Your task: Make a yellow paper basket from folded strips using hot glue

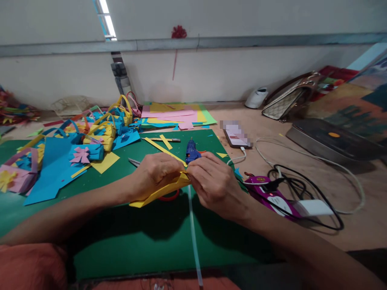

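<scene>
Both hands hold a folded piece of yellow paper (pixel 165 189) above the green mat (pixel 127 237). My left hand (pixel 152 173) is closed around its left and upper side. At the paper's right end, the fingers of my right hand (pixel 213 181) pinch its edge. Just beyond the hands lies a blue glue gun (pixel 191 151), its grip partly hidden; a translucent glue stick (pixel 193 229) runs from below my hands toward the near edge. Scissors (pixel 134 162) lie under my left hand, with one red handle loop (pixel 169 196) showing below the paper.
Small paper baskets (pixel 101 135) and a blue sheet (pixel 51 169) crowd the left. A cutter knife (pixel 166 139) and yellow strips lie behind the hands, before stacked coloured paper (pixel 178 114). To the right are a phone (pixel 237 135), a purple power strip (pixel 269 195) and tangled cables.
</scene>
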Demonstrator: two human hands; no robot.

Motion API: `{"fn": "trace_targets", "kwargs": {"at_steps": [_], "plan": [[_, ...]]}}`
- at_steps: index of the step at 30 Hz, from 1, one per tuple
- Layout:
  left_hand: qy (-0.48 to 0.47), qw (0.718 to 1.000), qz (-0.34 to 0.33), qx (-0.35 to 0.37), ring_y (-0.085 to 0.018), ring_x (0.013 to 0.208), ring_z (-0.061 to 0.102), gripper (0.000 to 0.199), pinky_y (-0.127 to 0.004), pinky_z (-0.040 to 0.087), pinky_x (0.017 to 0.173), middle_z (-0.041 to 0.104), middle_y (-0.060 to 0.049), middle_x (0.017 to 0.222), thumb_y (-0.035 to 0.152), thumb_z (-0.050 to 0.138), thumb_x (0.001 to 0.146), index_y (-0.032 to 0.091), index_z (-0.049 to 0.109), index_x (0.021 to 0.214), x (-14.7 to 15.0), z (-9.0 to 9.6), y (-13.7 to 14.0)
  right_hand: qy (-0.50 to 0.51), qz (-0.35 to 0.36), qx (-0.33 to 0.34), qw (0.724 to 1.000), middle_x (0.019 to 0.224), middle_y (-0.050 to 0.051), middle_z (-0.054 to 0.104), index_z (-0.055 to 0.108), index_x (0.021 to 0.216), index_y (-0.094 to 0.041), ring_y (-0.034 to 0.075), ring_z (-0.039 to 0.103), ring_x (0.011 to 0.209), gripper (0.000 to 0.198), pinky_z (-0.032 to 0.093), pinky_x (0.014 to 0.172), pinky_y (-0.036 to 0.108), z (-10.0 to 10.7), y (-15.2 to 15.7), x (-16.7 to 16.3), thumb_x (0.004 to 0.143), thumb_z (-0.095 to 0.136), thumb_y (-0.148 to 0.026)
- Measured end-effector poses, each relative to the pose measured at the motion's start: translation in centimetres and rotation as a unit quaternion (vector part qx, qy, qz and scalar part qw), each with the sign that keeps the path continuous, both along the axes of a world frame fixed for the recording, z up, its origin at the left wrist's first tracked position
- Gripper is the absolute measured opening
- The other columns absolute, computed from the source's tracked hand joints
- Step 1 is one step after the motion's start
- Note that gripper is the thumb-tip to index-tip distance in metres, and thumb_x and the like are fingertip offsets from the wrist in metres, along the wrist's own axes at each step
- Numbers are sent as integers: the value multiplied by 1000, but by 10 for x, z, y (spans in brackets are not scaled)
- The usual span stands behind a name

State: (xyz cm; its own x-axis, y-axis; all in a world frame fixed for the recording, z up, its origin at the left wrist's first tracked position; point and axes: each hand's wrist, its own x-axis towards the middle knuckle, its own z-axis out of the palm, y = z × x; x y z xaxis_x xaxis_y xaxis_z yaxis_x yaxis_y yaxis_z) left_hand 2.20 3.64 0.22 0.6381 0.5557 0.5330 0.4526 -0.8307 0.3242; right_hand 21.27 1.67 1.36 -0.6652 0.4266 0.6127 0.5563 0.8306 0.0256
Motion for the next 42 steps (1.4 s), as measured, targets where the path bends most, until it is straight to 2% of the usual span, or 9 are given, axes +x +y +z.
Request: {"fn": "trace_targets", "kwargs": {"at_steps": [4, 9, 15, 19, 29, 32, 34, 37, 42], "plan": [[-7, 1000, -6, 28, -10, 61, 58, 25, -22, 48, 62, 63, 0, 63, 20, 42, 87, 17, 60, 70, 1, 2, -2, -8, -15, -7, 1000, 76, 8, 63, 55, 77, -14, 16, 55, 73, 18, 42, 74, 35, 0, -2, 0, 81, 41, -4], [-38, 997, -22, 69, -10, 62, 57, 23, -22, 46, 61, 66, -1, 68, 18, 41, 88, 15, 62, 81, 2, -1, 1, -35, -21, 26, 999, 74, 8, 61, 54, 76, -14, 18, 53, 71, 21, 41, 75, 37, -1, -4, 0, 79, 37, -1], [8, 999, -36, 38, -9, 63, 56, 23, -22, 45, 64, 64, -1, 70, 20, 40, 89, 17, 62, 81, -1, 0, 3, -51, -19, 46, 997, 70, 6, 58, 52, 73, -15, 17, 51, 67, 25, 41, 74, 37, 1, -4, 0, 81, 33, -1], [51, 997, -19, 49, -9, 59, 55, 24, -25, 46, 67, 62, 1, 63, 17, 40, 87, 17, 59, 73, -1, 5, 0, -47, -13, 47, 998, 76, 8, 62, 54, 77, -14, 16, 54, 73, 28, 40, 76, 35, 2, -4, 1, 84, 31, -2], [75, 995, -25, 59, -10, 59, 58, 26, -31, 49, 76, 62, 0, 62, 16, 39, 87, 15, 57, 68, 2, 16, -8, -62, -9, 52, 997, 70, 5, 61, 55, 72, -16, 16, 52, 67, 21, 39, 81, 39, 3, -7, 0, 82, 39, -5], [49, 996, -27, 72, -9, 59, 59, 24, -29, 49, 75, 63, 0, 64, 16, 40, 87, 16, 58, 70, 0, 14, -7, -8, 14, -4, 1000, 73, 6, 62, 54, 74, -15, 15, 54, 70, 20, 41, 77, 36, 4, -7, 1, 83, 40, -5], [25, 996, -30, 78, -9, 59, 58, 24, -26, 49, 72, 64, 0, 65, 15, 41, 86, 15, 59, 71, -1, 11, -5, 58, 29, -92, 994, 74, 5, 62, 54, 76, -16, 14, 55, 71, 17, 43, 70, 30, 6, -6, 1, 84, 42, -6], [-9, 997, -29, 78, -7, 60, 58, 22, -21, 48, 67, 65, 1, 65, 14, 43, 85, 15, 61, 73, -1, 5, -3, 149, 34, -208, 966, 72, 2, 59, 56, 78, -17, 11, 56, 69, 13, 44, 63, 24, 9, -5, 0, 84, 48, -9], [-73, 996, -21, 51, -7, 64, 60, 19, -17, 47, 61, 67, 1, 69, 13, 46, 84, 17, 65, 85, 1, -5, -2, 210, 26, -286, 934, 74, 0, 61, 60, 77, -17, 10, 58, 70, 11, 44, 63, 22, 10, -5, -2, 80, 56, -8]]}}
